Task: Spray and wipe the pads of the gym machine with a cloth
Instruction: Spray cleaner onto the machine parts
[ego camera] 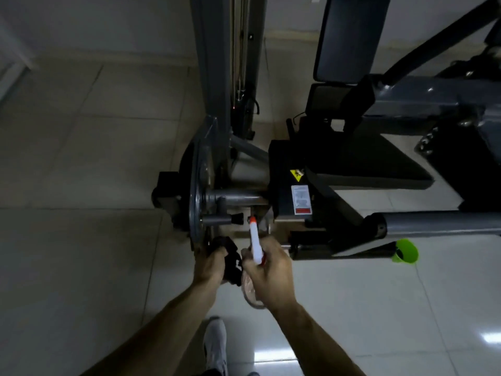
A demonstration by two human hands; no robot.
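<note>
My right hand (268, 270) grips a spray bottle (255, 244) with a white head and an orange nozzle tip, pointed up toward the machine's lower frame. The bottle's clear body shows below my fist. My left hand (210, 263) holds a bunched black cloth (229, 253) just left of the bottle. The gym machine's dark seat pad (379, 158) lies beyond my hands to the right. Its back pad (349, 36) stands at the top. A smaller dark pad (325, 100) sits between them.
A grey weight-stack column (217, 63) rises at the centre. A grey disc with a pin knob (198, 207) sits left of the nozzle. A grey roller bar (439, 222) and a green cup (405, 251) lie right. My shoe (215, 346) stands on pale tiles.
</note>
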